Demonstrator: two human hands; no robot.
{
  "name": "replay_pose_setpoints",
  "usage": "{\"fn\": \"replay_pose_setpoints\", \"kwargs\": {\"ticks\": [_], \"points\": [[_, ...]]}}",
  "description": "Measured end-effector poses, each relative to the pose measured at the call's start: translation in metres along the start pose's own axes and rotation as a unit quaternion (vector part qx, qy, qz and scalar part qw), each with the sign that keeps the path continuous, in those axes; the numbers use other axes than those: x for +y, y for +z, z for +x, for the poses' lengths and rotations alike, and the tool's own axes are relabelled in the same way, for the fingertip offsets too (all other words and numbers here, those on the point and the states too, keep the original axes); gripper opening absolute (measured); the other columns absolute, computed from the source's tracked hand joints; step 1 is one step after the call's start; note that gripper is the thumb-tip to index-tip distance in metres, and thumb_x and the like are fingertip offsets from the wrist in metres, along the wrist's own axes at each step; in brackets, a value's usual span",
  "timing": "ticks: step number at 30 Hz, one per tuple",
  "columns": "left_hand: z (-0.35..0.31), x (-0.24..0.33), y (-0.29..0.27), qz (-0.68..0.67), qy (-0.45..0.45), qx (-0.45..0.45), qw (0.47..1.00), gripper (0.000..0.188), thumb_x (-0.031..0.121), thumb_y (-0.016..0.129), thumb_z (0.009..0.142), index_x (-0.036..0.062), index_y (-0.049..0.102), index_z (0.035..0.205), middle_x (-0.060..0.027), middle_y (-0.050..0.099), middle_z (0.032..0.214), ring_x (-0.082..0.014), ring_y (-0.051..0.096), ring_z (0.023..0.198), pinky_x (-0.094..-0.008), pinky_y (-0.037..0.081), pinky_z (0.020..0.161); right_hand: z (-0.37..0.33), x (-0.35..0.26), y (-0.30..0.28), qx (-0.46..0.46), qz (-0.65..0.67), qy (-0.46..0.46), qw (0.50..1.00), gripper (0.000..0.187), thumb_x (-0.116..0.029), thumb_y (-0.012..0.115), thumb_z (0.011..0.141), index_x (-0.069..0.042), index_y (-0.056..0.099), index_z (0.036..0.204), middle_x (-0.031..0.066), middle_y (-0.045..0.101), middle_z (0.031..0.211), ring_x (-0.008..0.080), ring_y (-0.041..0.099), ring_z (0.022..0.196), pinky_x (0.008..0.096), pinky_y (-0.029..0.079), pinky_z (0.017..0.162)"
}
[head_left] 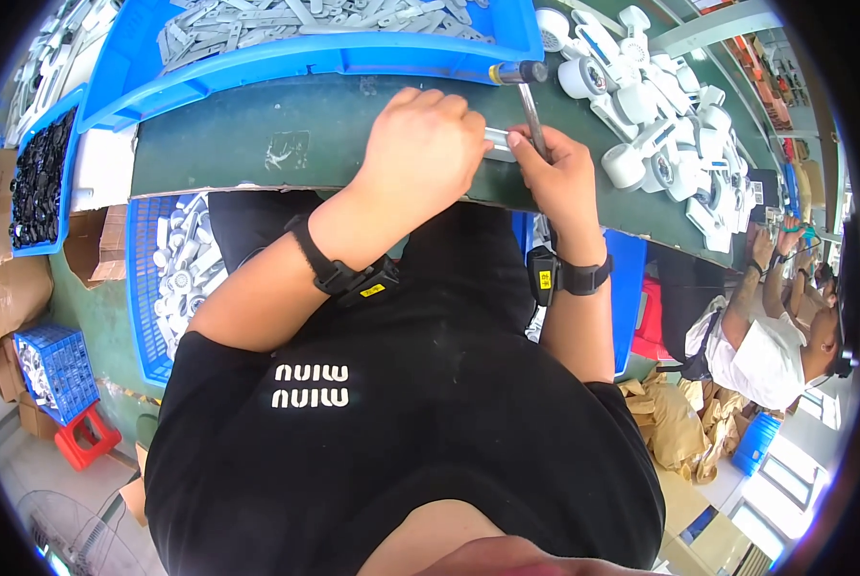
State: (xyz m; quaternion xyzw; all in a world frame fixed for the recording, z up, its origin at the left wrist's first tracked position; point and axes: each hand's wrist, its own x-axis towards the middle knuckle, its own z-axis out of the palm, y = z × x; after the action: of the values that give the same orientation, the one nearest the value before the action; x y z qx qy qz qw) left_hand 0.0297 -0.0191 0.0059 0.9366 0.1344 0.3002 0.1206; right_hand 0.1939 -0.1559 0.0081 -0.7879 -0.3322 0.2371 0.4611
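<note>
1. While both hands meet near the bench's front edge, a grey strip (503,145) lies between them, just above the green bench (228,144).

2. The right hand (559,178) pinches the strip's right end, thumb pressed on top. A hammer (532,112) is tucked into this same hand, its shaft slanting up past the thumb, probably so that the tool need not be laid aside.

3. The left hand (428,144) is curled into a loose fist at the strip's other end; its fingertips are hidden, so I cannot tell whether it pinches the piece. Two-sided contact would presumably steady so slim a part.

4. Beyond the hands, a blue tray (305,79) of similar grey pieces spans the bench's far side, and a heap of white parts (655,125) spreads to the right; both seem placed for short reaches.

5. For moving, bare bench top opens left of the left hand. Ahead, the hammer's head is close to the tray's near wall, while the heap limits the right side.

6. Below the front edge, a blue crate (145,288) with white parts sits left of the person's lap.
</note>
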Motion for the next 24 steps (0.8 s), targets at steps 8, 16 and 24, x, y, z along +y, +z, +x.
{"fn": "replay_pose_setpoints", "kwargs": {"ticks": [8,16,24], "points": [[0.001,0.006,0.017,-0.031,0.039,-0.023,0.999,0.012,0.013,0.077,0.087,0.0034,0.071,0.092,-0.0108,0.073,0.098,-0.0321,0.073,0.092,-0.0448,0.062,0.079,0.001,0.006,0.002,0.007,-0.008,-0.022,1.0,0.025,-0.025,0.08,0.1,0.0,0.081,0.104,-0.0054,0.055,0.064,0.0042,0.047,0.06,0.0274,0.037,0.055],[0.004,0.013,0.016,-0.008,0.02,-0.022,1.0,0.004,0.005,0.073,0.088,0.007,0.07,0.088,-0.0057,0.068,0.091,-0.0293,0.072,0.089,-0.0438,0.06,0.071,-0.003,0.015,-0.003,-0.005,-0.011,-0.043,0.999,0.026,-0.023,0.078,0.101,-0.001,0.079,0.115,-0.0046,0.06,0.068,0.0041,0.046,0.061,0.0265,0.036,0.054],[0.002,0.01,0.02,0.006,0.038,-0.014,0.999,0.005,0.007,0.075,0.088,0.0071,0.07,0.087,-0.0057,0.068,0.09,-0.0286,0.072,0.088,-0.0431,0.059,0.069,-0.074,0.016,-0.045,0.104,0.125,-0.176,0.971,0.051,-0.005,0.053,0.112,-0.005,0.052,0.163,0.0063,0.077,0.095,0.0006,0.049,0.057,0.0181,0.041,0.053]]}}
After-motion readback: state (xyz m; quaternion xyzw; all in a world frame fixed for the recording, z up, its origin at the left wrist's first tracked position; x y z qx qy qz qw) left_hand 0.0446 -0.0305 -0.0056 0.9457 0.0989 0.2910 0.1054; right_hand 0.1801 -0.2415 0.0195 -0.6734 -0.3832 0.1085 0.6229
